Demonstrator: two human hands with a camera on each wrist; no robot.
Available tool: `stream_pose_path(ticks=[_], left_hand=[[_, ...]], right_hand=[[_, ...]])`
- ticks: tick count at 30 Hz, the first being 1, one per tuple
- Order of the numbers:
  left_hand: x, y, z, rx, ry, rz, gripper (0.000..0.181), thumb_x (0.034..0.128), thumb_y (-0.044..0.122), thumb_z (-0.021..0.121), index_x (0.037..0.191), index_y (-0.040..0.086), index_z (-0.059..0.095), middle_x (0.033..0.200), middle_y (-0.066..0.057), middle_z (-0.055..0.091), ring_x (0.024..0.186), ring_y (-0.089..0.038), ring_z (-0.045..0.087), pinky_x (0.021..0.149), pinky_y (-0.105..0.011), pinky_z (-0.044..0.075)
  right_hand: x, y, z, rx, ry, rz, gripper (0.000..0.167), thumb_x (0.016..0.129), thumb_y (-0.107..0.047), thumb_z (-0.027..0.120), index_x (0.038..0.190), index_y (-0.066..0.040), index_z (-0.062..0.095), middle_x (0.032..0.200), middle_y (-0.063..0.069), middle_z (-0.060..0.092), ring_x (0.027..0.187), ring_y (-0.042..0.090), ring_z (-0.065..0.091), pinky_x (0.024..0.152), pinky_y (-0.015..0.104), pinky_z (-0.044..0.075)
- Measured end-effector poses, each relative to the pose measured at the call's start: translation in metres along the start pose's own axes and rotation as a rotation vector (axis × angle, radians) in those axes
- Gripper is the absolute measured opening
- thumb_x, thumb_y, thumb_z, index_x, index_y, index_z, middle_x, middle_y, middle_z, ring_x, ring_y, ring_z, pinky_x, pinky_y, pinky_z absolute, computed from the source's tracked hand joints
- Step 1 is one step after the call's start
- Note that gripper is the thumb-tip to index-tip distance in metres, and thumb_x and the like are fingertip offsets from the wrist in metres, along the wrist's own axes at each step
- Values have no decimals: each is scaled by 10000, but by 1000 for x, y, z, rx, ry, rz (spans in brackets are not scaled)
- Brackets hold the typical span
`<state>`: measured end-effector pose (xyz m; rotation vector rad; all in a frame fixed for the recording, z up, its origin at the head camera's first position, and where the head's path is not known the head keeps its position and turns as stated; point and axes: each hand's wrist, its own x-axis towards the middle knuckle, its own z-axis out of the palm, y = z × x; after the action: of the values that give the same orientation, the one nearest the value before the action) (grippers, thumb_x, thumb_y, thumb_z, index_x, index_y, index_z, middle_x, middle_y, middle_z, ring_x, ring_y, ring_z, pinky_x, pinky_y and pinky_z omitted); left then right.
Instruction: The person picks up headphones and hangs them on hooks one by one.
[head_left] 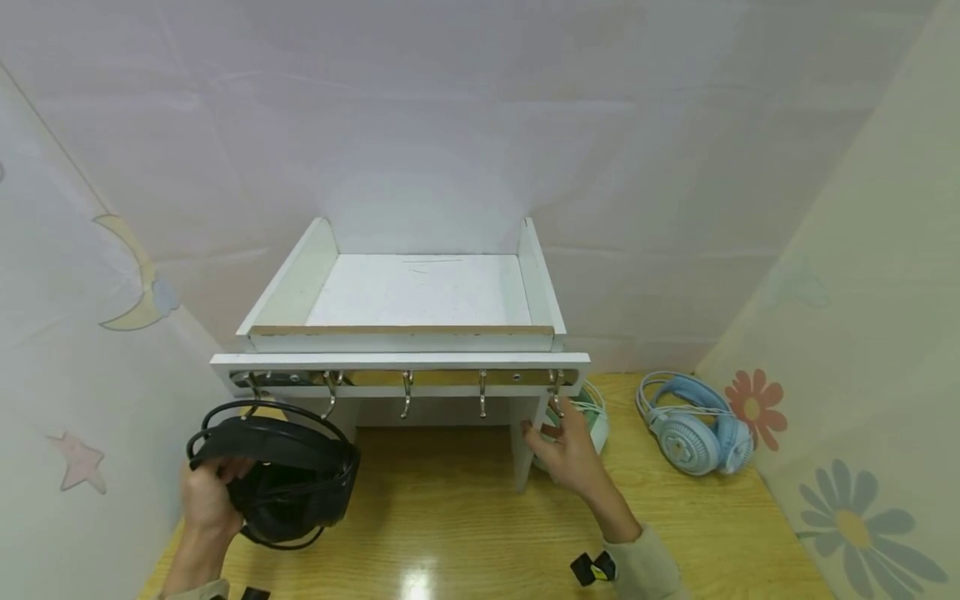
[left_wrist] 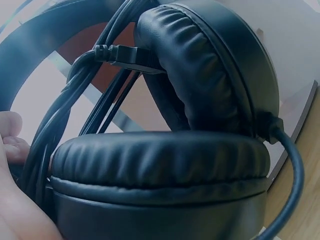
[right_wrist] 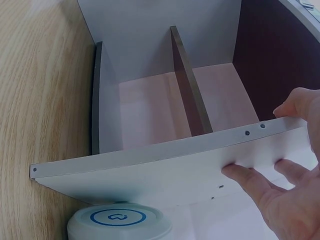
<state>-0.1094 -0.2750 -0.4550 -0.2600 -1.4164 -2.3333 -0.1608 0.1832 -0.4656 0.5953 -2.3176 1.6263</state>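
Note:
My left hand (head_left: 207, 502) grips a pair of black over-ear headphones (head_left: 303, 454) at the left end of a white shelf unit (head_left: 420, 342). The headphones are just under the leftmost metal hook (head_left: 252, 387); whether they bear on it I cannot tell. In the left wrist view, padded ear cups (left_wrist: 160, 157) and a bundled cable (left_wrist: 65, 102) with a plug fill the picture. My right hand (head_left: 570, 450) holds the shelf's right side panel (right_wrist: 150, 172), thumb over its edge and fingers against the outer face.
Several hooks line the shelf's front rail (head_left: 442, 377). Pale green-white headphones (head_left: 598, 425) stand by the right panel, partly hidden by the hand. Light blue headphones (head_left: 693, 433) lie farther right on the wooden table (head_left: 450, 517). Patterned cloth walls (head_left: 847, 333) surround the table.

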Motion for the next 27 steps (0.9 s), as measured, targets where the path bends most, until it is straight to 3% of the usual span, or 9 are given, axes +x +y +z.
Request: stream_pose_path(ticks=[10, 15, 20, 27], left_hand=[[2, -2, 0, 64, -15, 17, 492, 1145, 58, 359, 658, 70, 286, 602, -53, 256, 565, -216, 237, 624, -360, 206], [3, -4, 0, 83, -4, 16, 463, 1112, -31, 377, 657, 53, 346, 604, -50, 306, 584, -227, 283, 629, -364, 229], [4, -5, 1, 49, 48, 14, 417, 1054, -130, 409, 670, 15, 475, 619, -31, 438, 592, -214, 376, 605, -352, 291], [1, -4, 1, 116, 116, -4, 416, 1009, -185, 448, 675, 30, 572, 645, 9, 574, 595, -151, 500, 583, -278, 439]], right_hand=[[-1, 2, 1, 15, -4, -8, 316, 970, 9, 683, 1262, -17, 564, 1254, 196, 618, 1237, 314, 641, 906, 441, 624], [0, 1, 1, 16, 0, -26, 321, 965, 16, 683, 1262, -24, 567, 1243, 171, 628, 1197, 232, 650, 894, 438, 626], [0, 1, 1, 13, 3, -34, 304, 964, 24, 683, 1239, -28, 564, 1221, 166, 627, 1160, 151, 646, 885, 429, 627], [0, 1, 2, 3, 5, -28, 273, 969, 14, 684, 1211, -33, 568, 1206, 160, 631, 1149, 134, 644, 884, 455, 628]])
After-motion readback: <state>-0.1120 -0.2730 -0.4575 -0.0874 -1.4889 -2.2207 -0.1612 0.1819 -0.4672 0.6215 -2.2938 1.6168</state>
